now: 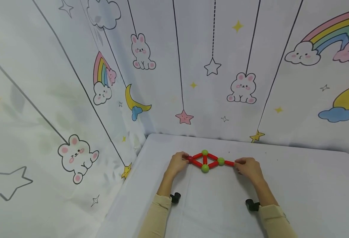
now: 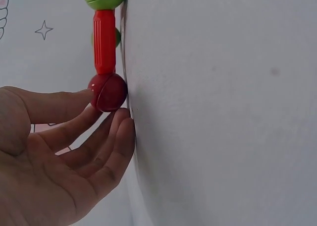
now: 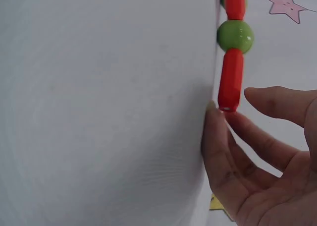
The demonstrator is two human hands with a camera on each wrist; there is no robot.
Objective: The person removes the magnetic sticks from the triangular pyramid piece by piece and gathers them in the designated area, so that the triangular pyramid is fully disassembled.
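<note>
Assembly (image 1: 205,160) is laid on the bench (image 1: 216,205), just below and right of centre in the head view: a diamond of red rods with a crossbar, three green balls (image 1: 205,168) and one red ball (image 1: 190,159) at the corners, plus a tail rod (image 1: 229,163) run out to the right from the right-hand green ball.

Red ball is pinched by the left hand (image 1: 178,163) at the diamond's left corner; thumb is seen against it in the left wrist view, upper left, with fingers curled at its lower side. Tail rod's free end is attended by the right hand (image 1: 250,168): fingers are loosely bent at and below the end, thumb is held just beside the rod, and no firm grip is seen in the right wrist view. Contact behind the rod can't be told.

Risks, as judged: tail rod looks to be held at one ball only, so it could be swung or knocked off by a sideways nudge from the right thumb. Joint could be parted if the two ends are pulled against each other. Diamond could be skewed or dragged if the red ball is twisted. Joint strength can't be judged from here
</note>
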